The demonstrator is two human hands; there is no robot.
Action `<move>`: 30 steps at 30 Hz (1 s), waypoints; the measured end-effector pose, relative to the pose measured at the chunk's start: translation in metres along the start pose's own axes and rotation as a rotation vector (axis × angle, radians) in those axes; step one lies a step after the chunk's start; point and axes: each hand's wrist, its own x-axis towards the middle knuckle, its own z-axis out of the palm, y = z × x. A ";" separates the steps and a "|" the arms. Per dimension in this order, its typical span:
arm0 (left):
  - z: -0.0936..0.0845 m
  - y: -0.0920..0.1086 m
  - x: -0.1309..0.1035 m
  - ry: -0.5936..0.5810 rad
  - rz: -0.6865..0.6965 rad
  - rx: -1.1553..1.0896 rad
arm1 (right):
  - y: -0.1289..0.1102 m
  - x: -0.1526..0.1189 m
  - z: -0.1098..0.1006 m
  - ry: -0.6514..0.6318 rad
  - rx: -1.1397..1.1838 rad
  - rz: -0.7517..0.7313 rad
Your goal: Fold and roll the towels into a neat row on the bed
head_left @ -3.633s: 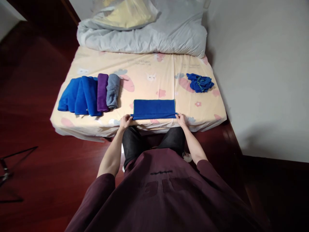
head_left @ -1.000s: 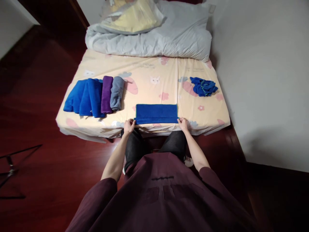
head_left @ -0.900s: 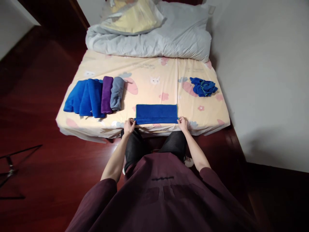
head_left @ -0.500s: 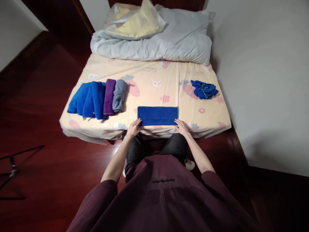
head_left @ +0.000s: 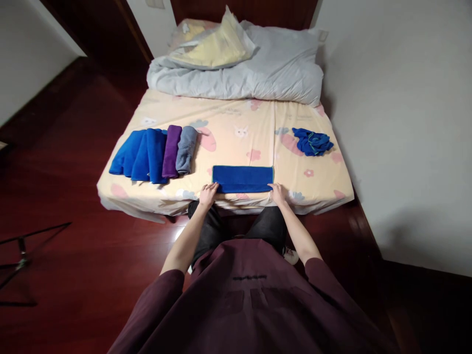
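A blue towel (head_left: 243, 177) with a thin green edge lies folded into a flat, wide strip near the front of the bed. At its lower left corner, the fingers of my left hand (head_left: 209, 192) are closed on the cloth. My right hand (head_left: 276, 192) pinches the lower right corner, its fingertips drawn together. A crease runs along the strip close to its near edge. To the left sit rolled towels: several blue ones (head_left: 140, 155), a purple one (head_left: 172, 151) and a grey one (head_left: 186, 150). A crumpled blue cloth (head_left: 312, 142) with green edging rests at the right.
The bed (head_left: 236, 115) has a cream patterned sheet. A grey-white quilt (head_left: 283, 64) and a yellow pillow in a clear cover (head_left: 221, 51) are piled at its head. A white wall (head_left: 401, 123) stands on the right. Black stand legs (head_left: 22, 253) show on the floor at left.
My fingers have gone from lying on the towel's near corners to gripping them. The view has tilted slightly, so everything on the bed appears a little lower.
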 end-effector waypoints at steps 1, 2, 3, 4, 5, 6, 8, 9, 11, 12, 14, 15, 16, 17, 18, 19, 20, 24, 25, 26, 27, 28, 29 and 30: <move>-0.001 -0.001 0.000 0.002 0.001 0.003 | 0.001 0.000 -0.001 0.007 0.009 0.010; -0.003 -0.001 0.000 0.005 0.005 0.006 | 0.003 0.000 -0.002 0.012 0.017 0.016; -0.004 -0.001 -0.001 0.008 0.006 0.006 | 0.005 -0.001 -0.003 0.017 0.025 0.019; -0.005 -0.001 -0.003 0.010 0.005 0.005 | 0.007 -0.001 -0.005 0.020 0.034 0.018; -0.006 -0.001 -0.004 0.012 0.001 0.001 | 0.009 -0.001 -0.006 0.021 0.045 0.015; -0.007 -0.001 -0.006 0.014 -0.004 -0.004 | 0.011 -0.001 -0.007 0.020 0.059 0.011; -0.008 -0.001 -0.011 0.022 -0.018 -0.015 | 0.015 0.000 -0.010 0.012 0.097 0.003; -0.008 -0.001 -0.013 0.027 -0.030 -0.021 | 0.017 0.000 -0.010 0.003 0.124 -0.004; -0.009 -0.004 -0.017 0.034 -0.056 -0.046 | 0.021 -0.001 -0.011 -0.022 0.195 -0.019; -0.009 -0.006 -0.019 0.036 -0.072 -0.070 | 0.023 -0.001 -0.011 -0.034 0.236 -0.023; -0.009 -0.011 -0.020 0.044 -0.112 -0.138 | 0.026 -0.002 -0.010 -0.048 0.320 -0.015; -0.010 -0.014 -0.020 0.053 -0.138 -0.177 | 0.027 -0.003 -0.010 -0.047 0.356 -0.002; -0.010 -0.016 -0.020 0.063 -0.166 -0.217 | 0.028 -0.003 -0.009 -0.041 0.387 0.014; -0.010 -0.018 -0.020 0.073 -0.192 -0.257 | 0.028 -0.003 -0.008 -0.034 0.414 0.030; -0.011 -0.020 -0.019 0.082 -0.212 -0.295 | 0.029 -0.003 -0.006 -0.027 0.438 0.043; -0.011 -0.020 -0.018 0.090 -0.225 -0.327 | 0.029 -0.003 -0.005 -0.022 0.461 0.056; -0.011 -0.020 -0.017 0.101 -0.236 -0.351 | 0.029 -0.003 -0.004 -0.019 0.485 0.067; -0.010 -0.016 -0.014 0.155 -0.292 -0.362 | 0.027 0.000 0.000 0.002 0.555 0.102; -0.009 -0.015 -0.013 0.160 -0.300 -0.368 | 0.026 0.000 0.001 0.013 0.554 0.109; -0.008 -0.014 -0.012 0.158 -0.302 -0.377 | 0.026 -0.001 0.001 0.023 0.540 0.113; -0.007 -0.013 -0.012 0.152 -0.302 -0.387 | 0.025 -0.001 0.001 0.034 0.513 0.114; -0.006 -0.013 -0.012 0.147 -0.302 -0.391 | 0.024 -0.002 0.001 0.043 0.479 0.110; -0.005 -0.012 -0.011 0.143 -0.306 -0.387 | 0.024 -0.003 0.001 0.049 0.442 0.101; -0.004 -0.012 -0.011 0.141 -0.315 -0.376 | 0.023 -0.004 0.000 0.050 0.409 0.087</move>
